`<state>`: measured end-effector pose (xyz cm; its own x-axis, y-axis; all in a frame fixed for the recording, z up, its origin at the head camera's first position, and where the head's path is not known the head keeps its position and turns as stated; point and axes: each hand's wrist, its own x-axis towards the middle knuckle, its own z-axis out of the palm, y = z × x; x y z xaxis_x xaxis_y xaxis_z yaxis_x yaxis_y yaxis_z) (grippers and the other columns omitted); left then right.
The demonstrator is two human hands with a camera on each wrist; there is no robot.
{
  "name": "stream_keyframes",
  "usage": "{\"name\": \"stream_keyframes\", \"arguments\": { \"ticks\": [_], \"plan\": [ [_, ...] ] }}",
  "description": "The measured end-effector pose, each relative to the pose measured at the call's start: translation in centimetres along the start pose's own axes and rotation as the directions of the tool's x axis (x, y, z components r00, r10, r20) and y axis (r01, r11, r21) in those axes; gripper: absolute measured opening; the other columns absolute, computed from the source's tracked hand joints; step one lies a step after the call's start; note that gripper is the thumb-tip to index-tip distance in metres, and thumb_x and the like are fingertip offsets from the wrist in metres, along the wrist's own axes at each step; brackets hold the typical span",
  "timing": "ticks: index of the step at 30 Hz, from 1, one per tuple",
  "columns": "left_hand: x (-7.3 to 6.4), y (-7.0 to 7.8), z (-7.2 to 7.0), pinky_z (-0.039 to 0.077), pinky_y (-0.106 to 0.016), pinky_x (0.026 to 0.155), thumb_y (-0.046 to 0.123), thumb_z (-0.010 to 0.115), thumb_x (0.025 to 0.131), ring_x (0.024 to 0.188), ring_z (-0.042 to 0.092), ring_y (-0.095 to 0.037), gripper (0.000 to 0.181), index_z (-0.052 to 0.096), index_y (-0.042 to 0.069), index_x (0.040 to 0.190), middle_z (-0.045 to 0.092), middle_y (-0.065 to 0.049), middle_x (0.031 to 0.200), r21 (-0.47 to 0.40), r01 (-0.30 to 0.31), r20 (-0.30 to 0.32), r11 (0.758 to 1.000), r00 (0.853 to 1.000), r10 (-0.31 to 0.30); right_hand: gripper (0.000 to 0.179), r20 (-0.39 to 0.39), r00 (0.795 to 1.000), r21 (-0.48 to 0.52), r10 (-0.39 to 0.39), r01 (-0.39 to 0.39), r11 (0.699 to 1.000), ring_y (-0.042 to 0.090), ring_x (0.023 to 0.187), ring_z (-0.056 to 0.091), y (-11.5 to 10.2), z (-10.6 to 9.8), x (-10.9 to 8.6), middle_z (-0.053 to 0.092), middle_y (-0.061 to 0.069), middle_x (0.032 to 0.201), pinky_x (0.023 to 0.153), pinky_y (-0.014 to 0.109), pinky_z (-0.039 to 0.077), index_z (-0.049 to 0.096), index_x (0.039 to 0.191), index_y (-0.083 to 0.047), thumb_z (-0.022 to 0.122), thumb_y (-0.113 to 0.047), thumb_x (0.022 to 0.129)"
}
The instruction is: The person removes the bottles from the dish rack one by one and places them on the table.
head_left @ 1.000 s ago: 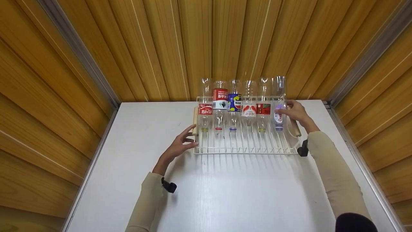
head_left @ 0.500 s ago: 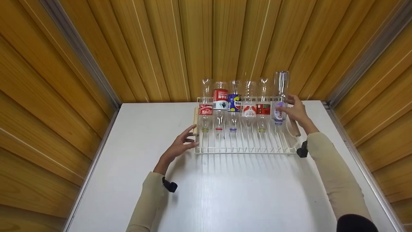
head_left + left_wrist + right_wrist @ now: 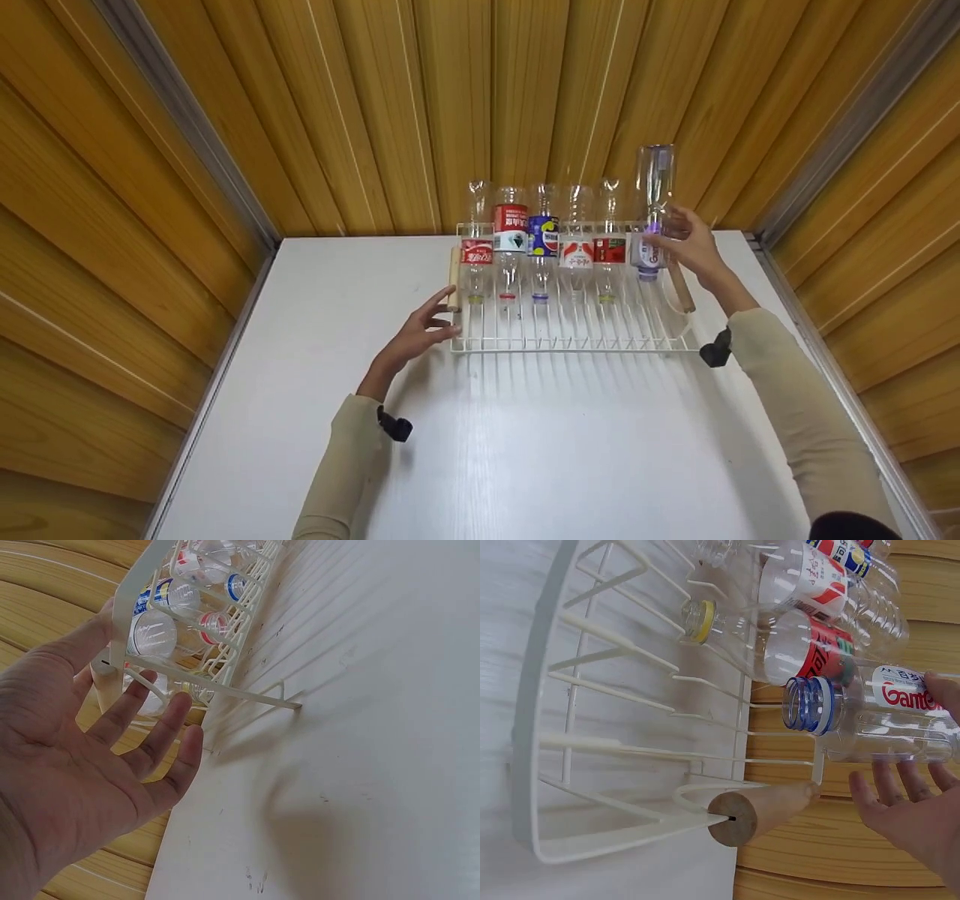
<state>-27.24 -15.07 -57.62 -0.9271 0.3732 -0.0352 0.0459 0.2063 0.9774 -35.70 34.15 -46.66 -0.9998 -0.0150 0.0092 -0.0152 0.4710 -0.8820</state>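
Observation:
Between thumb and fingers my right hand (image 3: 694, 244) holds a clear plastic bottle (image 3: 656, 187) with a purple and white label. The bottle is neck down at the right end of a white wire dish rack (image 3: 570, 349); its open blue-threaded neck (image 3: 810, 705) shows in the right wrist view, apart from the rack wires. My left hand (image 3: 412, 337) rests against the rack's left side, beside its wooden handle (image 3: 454, 277), with fingers loosely extended (image 3: 169, 724). Several other clear bottles lean neck down in the rack, including one with a red-and-green label (image 3: 610, 250).
The rack stands on a white table (image 3: 525, 450) near its back edge. A second wooden handle (image 3: 757, 810) is on the rack's right side. Wood-look panels (image 3: 450, 112) rise behind and at both sides.
My right hand has raised the purple-labelled bottle upward, and its neck has come up from the rack wires. My left hand stays at the rack's left side. The other bottles keep their places.

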Motion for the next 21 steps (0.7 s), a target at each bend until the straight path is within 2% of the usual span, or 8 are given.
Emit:
{"name": "stream_keyframes", "arguments": {
  "ticks": [8, 14, 18, 21],
  "plan": [
    [0.0, -0.1, 0.0, 0.050, -0.059, 0.102, 0.018, 0.073, 0.096, 0.127, 0.058, -0.040, 0.081, 0.029, 0.027, 0.162, 0.047, -0.017, 0.155, -0.001, 0.015, 0.008, 1.000, 1.000, -0.015, 0.086, 0.077, 0.997, 0.032, -0.017, 0.015, 0.999, 0.043, 0.144, 0.041, -1.6, 0.6, -1.8, 0.039, 0.025, 0.157, 0.121, 0.058, 0.034, 0.018, 0.163, -0.006, 0.070, -0.029, 0.098],
    [-0.1, 0.1, -0.1, 0.049, -0.063, 0.102, 0.018, 0.072, 0.096, 0.124, 0.059, -0.038, 0.081, 0.028, 0.027, 0.163, 0.049, -0.019, 0.153, -0.012, 0.018, 0.008, 1.000, 1.000, -0.018, 0.079, 0.151, 0.989, 0.051, -0.011, 0.004, 0.999, 0.040, 0.148, 0.039, -2.7, 1.3, -2.5, 0.036, 0.023, 0.161, 0.121, 0.054, 0.036, 0.023, 0.162, -0.007, 0.067, -0.028, 0.100],
    [0.0, 0.2, -0.1, 0.049, -0.063, 0.100, 0.018, 0.072, 0.096, 0.123, 0.060, -0.036, 0.081, 0.028, 0.027, 0.163, 0.050, -0.019, 0.152, -0.015, 0.016, 0.008, 1.000, 1.000, -0.016, 0.076, 0.178, 0.984, 0.057, -0.007, -0.004, 0.998, 0.036, 0.147, 0.041, -3.2, 1.7, -3.1, 0.039, 0.020, 0.160, 0.119, 0.037, 0.041, 0.028, 0.161, -0.006, 0.067, -0.030, 0.100],
    [-0.1, 0.2, -0.1, 0.050, -0.063, 0.099, 0.018, 0.072, 0.096, 0.123, 0.061, -0.036, 0.080, 0.028, 0.027, 0.163, 0.049, -0.019, 0.153, -0.009, 0.021, 0.008, 1.000, 1.000, -0.021, 0.073, 0.190, 0.982, 0.081, 0.007, -0.022, 0.996, 0.030, 0.143, 0.046, -3.3, 1.9, -3.6, 0.042, 0.017, 0.157, 0.107, 0.021, 0.048, 0.033, 0.159, -0.008, 0.067, -0.033, 0.100]
  ]
}}
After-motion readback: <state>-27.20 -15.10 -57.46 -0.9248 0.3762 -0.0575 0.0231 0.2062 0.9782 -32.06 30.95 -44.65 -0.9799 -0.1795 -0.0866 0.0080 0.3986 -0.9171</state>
